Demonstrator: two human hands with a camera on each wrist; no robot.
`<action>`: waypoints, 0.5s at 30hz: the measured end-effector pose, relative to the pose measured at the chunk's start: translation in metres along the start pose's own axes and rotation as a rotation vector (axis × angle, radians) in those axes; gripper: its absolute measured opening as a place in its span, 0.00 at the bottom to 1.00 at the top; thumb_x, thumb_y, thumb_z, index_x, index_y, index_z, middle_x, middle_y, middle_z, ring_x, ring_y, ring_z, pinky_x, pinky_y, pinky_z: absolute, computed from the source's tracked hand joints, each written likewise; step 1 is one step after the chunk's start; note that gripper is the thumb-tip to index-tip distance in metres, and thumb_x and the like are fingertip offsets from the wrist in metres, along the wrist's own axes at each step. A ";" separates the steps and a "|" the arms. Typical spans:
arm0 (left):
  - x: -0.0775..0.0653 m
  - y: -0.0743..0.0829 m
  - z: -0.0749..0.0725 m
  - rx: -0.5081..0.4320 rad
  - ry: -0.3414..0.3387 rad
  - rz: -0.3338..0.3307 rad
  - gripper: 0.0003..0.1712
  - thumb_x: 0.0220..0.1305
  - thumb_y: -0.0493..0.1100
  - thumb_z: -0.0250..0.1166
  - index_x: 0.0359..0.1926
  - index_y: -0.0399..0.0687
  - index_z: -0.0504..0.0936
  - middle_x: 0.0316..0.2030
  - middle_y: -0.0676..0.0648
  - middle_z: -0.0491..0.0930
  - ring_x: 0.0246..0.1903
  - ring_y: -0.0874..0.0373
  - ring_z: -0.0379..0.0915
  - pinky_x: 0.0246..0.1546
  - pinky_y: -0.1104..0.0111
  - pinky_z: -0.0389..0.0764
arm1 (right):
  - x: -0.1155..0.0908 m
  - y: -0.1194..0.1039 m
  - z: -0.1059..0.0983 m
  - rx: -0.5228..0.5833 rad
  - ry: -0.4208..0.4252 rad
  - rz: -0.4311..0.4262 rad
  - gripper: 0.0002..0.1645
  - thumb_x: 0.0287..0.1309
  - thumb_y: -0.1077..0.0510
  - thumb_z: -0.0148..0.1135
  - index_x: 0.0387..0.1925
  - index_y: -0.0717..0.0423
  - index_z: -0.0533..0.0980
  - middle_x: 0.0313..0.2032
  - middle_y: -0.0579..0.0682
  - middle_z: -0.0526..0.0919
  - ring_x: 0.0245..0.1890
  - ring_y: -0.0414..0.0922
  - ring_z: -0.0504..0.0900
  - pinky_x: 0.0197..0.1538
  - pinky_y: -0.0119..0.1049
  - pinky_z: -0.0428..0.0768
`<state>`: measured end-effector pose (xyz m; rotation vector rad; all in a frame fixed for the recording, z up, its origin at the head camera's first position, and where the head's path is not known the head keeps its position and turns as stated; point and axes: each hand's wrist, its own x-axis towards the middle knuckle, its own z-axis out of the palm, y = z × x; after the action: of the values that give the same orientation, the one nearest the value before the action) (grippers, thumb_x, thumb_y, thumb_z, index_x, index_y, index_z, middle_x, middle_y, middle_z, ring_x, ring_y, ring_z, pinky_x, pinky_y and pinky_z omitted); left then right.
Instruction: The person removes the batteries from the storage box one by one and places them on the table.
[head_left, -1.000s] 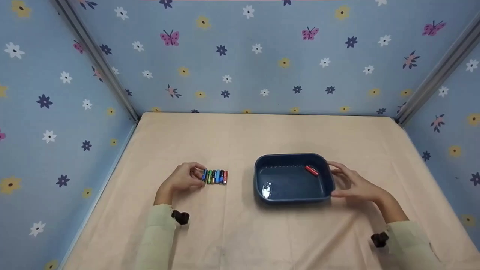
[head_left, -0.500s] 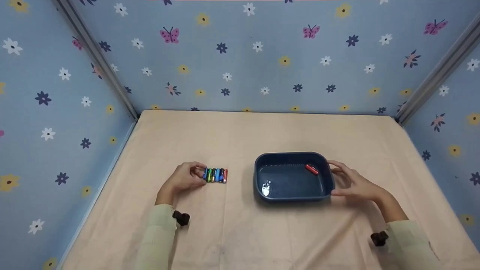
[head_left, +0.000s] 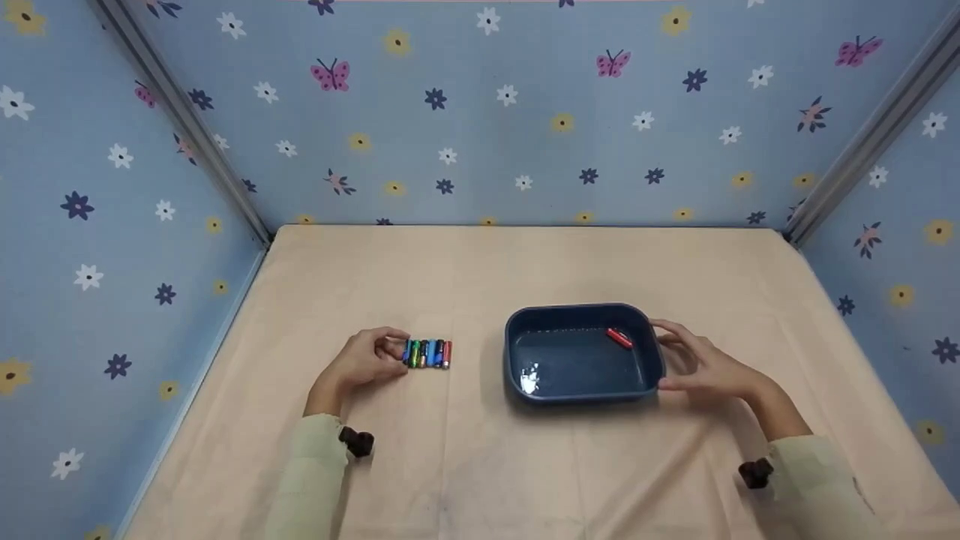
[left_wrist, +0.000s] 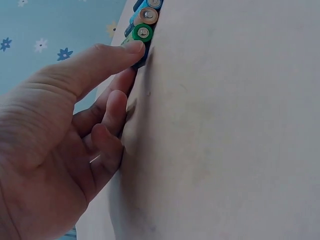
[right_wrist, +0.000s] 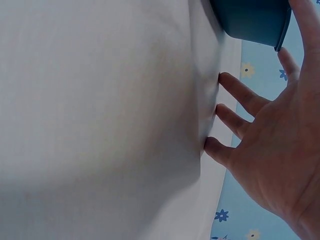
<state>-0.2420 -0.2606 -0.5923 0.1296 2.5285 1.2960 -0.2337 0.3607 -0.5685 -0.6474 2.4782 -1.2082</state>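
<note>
Several AA-size batteries (head_left: 430,354) in different colours lie side by side in a row on the cloth-covered table. At the row's left end, my left hand (head_left: 364,358) pinches a dark blue battery (head_left: 407,352) by its ends between thumb and a finger. The left wrist view has the thumb tip over it, against a green battery (left_wrist: 143,32). A dark blue rectangular dish (head_left: 585,399) stands to the right, with one red battery (head_left: 619,338) lying inside. My right hand (head_left: 709,369) rests with spread fingers at its right end, thumb and forefinger touching the rim.
A pale peach cloth (head_left: 525,465) covers the table, with creases at the front right. Blue flowered panels (head_left: 480,112) wall in the back and both sides. Grey metal posts (head_left: 180,120) stand at the back corners.
The dark blue battery, slightly tilted a second ago, now lies straight against the row's left end. My right hand and the dish keep their places; the head view shifts slightly.
</note>
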 end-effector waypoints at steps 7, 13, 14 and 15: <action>-0.002 0.013 -0.003 0.063 -0.026 0.003 0.37 0.66 0.33 0.80 0.75 0.37 0.79 0.42 0.43 0.85 0.36 0.57 0.75 0.35 0.70 0.76 | 0.000 -0.001 -0.002 -0.001 0.008 0.004 0.59 0.62 0.56 0.84 0.88 0.44 0.61 0.80 0.68 0.74 0.82 0.75 0.68 0.79 0.88 0.46; -0.004 0.029 -0.010 0.135 0.033 0.004 0.37 0.71 0.37 0.76 0.78 0.43 0.77 0.43 0.45 0.82 0.35 0.56 0.74 0.35 0.67 0.74 | 0.000 0.000 0.000 0.002 0.014 -0.010 0.60 0.62 0.58 0.84 0.88 0.46 0.61 0.81 0.65 0.73 0.81 0.72 0.70 0.79 0.86 0.49; -0.004 0.032 -0.011 0.130 0.054 0.014 0.36 0.71 0.37 0.75 0.77 0.43 0.77 0.44 0.45 0.82 0.35 0.56 0.75 0.36 0.67 0.74 | 0.001 0.000 0.000 -0.002 0.015 -0.008 0.60 0.62 0.57 0.85 0.88 0.45 0.61 0.81 0.65 0.74 0.81 0.72 0.70 0.79 0.86 0.50; -0.004 0.034 -0.012 0.128 0.076 0.031 0.34 0.72 0.37 0.75 0.77 0.42 0.78 0.44 0.44 0.82 0.36 0.56 0.75 0.36 0.67 0.74 | 0.001 0.000 0.000 -0.004 0.015 -0.009 0.60 0.62 0.57 0.84 0.88 0.45 0.61 0.81 0.65 0.74 0.80 0.72 0.70 0.79 0.86 0.50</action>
<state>-0.2433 -0.2507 -0.5573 0.1504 2.6845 1.1716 -0.2348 0.3603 -0.5691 -0.6541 2.4930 -1.2159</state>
